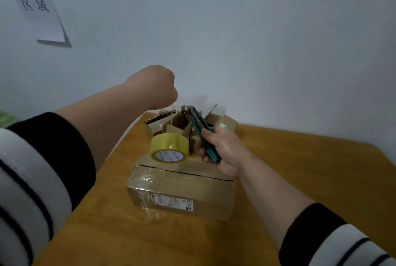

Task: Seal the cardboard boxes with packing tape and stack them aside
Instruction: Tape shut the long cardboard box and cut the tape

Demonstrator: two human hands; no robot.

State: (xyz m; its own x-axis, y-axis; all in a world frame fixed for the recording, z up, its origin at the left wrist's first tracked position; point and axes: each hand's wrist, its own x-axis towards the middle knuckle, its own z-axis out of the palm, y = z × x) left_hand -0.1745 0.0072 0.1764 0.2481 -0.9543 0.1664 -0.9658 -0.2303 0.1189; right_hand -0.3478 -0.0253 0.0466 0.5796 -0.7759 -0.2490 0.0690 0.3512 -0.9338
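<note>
At 10 o'clock on the wall (235, 30): a white paper sign (36, 6) with four printed characters, lower edge lifting off the surface.

Left sleeve (32, 180), black-and-white striped, fills the 8 o'clock edge. Forearm runs up toward centre. Left hand (154, 88) is raised above the far left corner of the table, back of hand to camera, fingers curled under and hidden; cannot tell whether they pinch anything. A faint clear strip seems to hang below it toward the boxes, too blurred to confirm.

Wooden table (300, 169) spans the lower frame. Centre, about 6 o'clock from the left hand: a cardboard box (182, 188), flaps down, glossy tape over its near-left corner, a dark seam line across the top, shipping label on the near side face. The tape roll (169, 148), yellowish clear with white core, stands tilted on the box's far-left top edge.

At 12 o'clock behind the roll: a pile of small open boxes (171, 124), flaps up, against the wall. One closed small box (227, 124) sits at the pile's right end.

Right of the roll, at 3 o'clock: right hand (225, 150) grips a green utility knife (203, 135), fingers wrapped round the handle, tip pointing up toward 11 o'clock, over the box's far-right top. Right sleeve (334, 244), same stripes, at 5 o'clock.
</note>
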